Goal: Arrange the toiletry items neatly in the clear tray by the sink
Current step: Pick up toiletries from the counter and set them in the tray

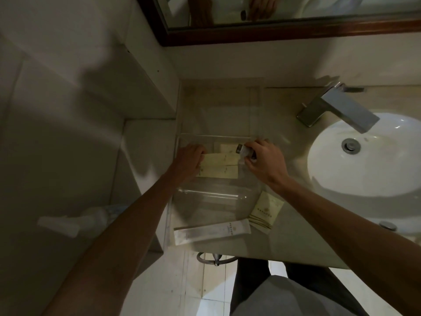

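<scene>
With the left hand (pixel 190 159) pressing flat on the pale packets (pixel 219 166) in the clear tray (pixel 218 135), the right hand (pixel 262 161) pinches 1 small bottle (pixel 243 151), which next needs setting down beside them.

Pale yellow packets (pixel 219 166), white sink (pixel 364 153), dark brown mirror frame (pixel 273 34)

Small bottle (pixel 244 152) mostly covered by right hand (pixel 264 164); only dark cap and a bit of clear body showing. Left ends of pale packets (pixel 218 166) hidden under left hand (pixel 190 160). Print on tube (pixel 211 232) and sachet (pixel 266 212) too small to read. Mirror (pixel 284 10) cut off at top edge. White object (pixel 73 222) at lower left blurred, not identifiable.
</scene>
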Demonstrator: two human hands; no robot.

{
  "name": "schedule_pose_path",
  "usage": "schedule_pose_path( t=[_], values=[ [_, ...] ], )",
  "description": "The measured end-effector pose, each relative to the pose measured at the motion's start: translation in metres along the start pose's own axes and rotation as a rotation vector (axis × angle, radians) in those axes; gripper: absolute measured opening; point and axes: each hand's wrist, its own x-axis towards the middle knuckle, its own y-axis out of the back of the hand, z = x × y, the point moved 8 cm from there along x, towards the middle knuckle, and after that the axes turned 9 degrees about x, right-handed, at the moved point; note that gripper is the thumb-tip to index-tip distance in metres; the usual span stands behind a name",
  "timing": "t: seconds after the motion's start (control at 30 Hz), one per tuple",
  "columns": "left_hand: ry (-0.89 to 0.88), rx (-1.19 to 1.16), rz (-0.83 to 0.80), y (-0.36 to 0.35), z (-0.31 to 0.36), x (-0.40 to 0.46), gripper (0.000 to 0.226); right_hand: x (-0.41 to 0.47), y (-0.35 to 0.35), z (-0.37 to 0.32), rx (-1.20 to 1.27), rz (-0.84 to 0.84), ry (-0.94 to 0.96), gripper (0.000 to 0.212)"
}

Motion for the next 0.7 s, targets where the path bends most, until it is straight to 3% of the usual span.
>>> schedule_pose_path(
  t=[0.27,0.5,0.6,0.7],
  values=[
    [-0.107,0.083,-0.027,-0.009,0.019,-0.028,0.017,-0.004,-0.001,-0.001,0.003,0.001,0.012,0.034],
    [-0.108,0.075,0.169,0.009,0.054,0.005,0.027,-0.002,0.001,-0.001,-0.022,0.041,0.007,0.033],
    [-0.206,0.083,0.143,0.004,0.081,0.027,0.024,-0.001,0.001,-0.001,-0.024,0.062,0.006,0.033],
    [-0.193,0.148,0.091,0.003,0.063,0.026,0.031,0.006,-0.005,-0.012,-0.033,0.046,0.064,0.032]
  ],
)
